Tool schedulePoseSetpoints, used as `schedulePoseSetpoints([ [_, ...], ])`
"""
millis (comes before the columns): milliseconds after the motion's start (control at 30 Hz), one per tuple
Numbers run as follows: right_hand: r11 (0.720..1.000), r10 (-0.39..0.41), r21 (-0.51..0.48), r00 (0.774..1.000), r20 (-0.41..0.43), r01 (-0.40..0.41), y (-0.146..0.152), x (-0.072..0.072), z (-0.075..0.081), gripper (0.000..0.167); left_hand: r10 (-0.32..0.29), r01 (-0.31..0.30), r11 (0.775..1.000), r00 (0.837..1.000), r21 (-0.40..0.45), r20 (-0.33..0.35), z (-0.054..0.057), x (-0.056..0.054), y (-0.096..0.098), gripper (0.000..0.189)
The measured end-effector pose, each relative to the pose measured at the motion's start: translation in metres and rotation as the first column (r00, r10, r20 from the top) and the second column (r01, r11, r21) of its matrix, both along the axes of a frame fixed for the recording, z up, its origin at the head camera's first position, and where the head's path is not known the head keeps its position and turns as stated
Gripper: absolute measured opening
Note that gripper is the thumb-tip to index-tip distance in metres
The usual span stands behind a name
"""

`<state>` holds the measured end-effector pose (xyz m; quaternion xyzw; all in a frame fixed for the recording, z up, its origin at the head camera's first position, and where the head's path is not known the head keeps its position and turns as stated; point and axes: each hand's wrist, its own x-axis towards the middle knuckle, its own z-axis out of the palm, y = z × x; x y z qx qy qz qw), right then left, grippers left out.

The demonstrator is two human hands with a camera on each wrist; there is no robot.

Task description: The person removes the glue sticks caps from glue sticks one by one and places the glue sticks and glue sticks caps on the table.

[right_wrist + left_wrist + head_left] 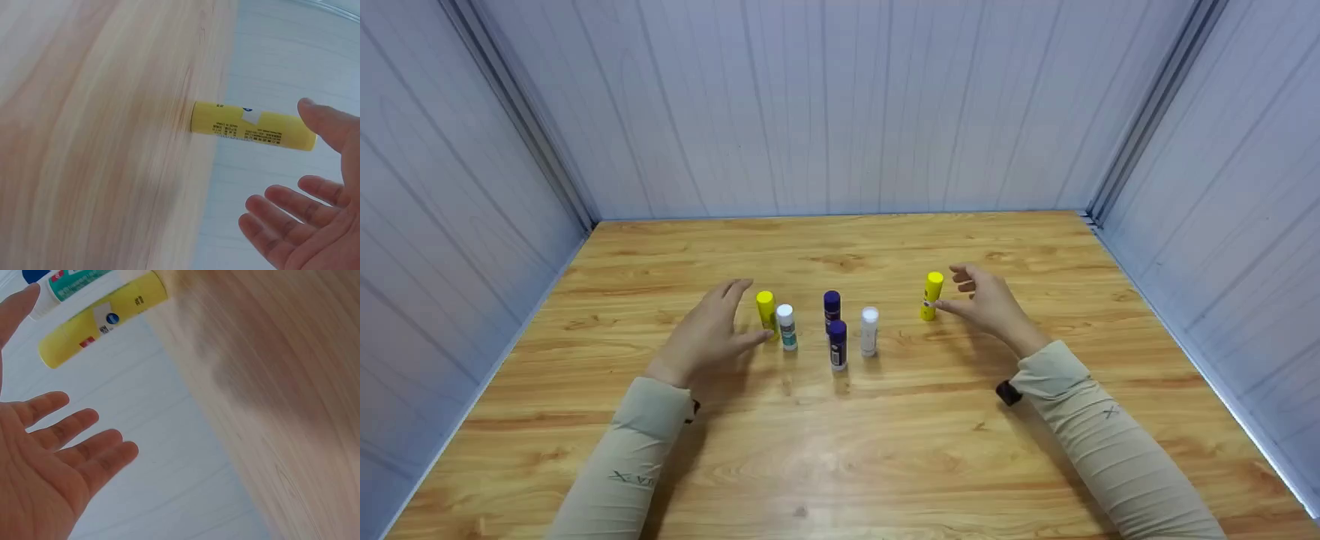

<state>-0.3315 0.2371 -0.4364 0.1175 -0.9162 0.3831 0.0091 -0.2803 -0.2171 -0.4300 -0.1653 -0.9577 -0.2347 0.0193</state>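
At the right, a yellow glue stick (932,296) stands upright. My right hand (987,307) is beside it with fingers spread, and its thumb (329,125) overlaps the top end in the right wrist view. Another yellow glue stick (766,313) stands at the left, just behind a white glue stick with a teal label (787,330). Left of these two is my left hand (706,334), fingers extended and apart from the yellow stick (104,320) in the left wrist view. The palm holds nothing.
Two dark purple glue sticks stand mid-table, the nearer one (838,346) partly hiding the farther one (832,303). A white glue stick (869,334) stands just right of them. Pale panel walls (840,112) enclose the wooden table (840,457) at the back and sides.
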Motion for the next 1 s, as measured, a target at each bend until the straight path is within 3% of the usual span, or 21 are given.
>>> schedulePoseSetpoints([
  [400,0.996,0.026,-0.086,1.000,-0.012,-0.026,-0.015,-0.011,-0.003,0.058,-0.043,0.054,0.992,0.995,0.114,-0.094,0.008,0.004,0.011,0.083],
  [1000,0.994,0.000,-0.109,1.000,0.005,0.000,-0.021,-0.013,0.000,0.030,-0.078,0.095,0.988,0.988,0.123,-0.136,0.022,0.006,0.025,0.075],
])
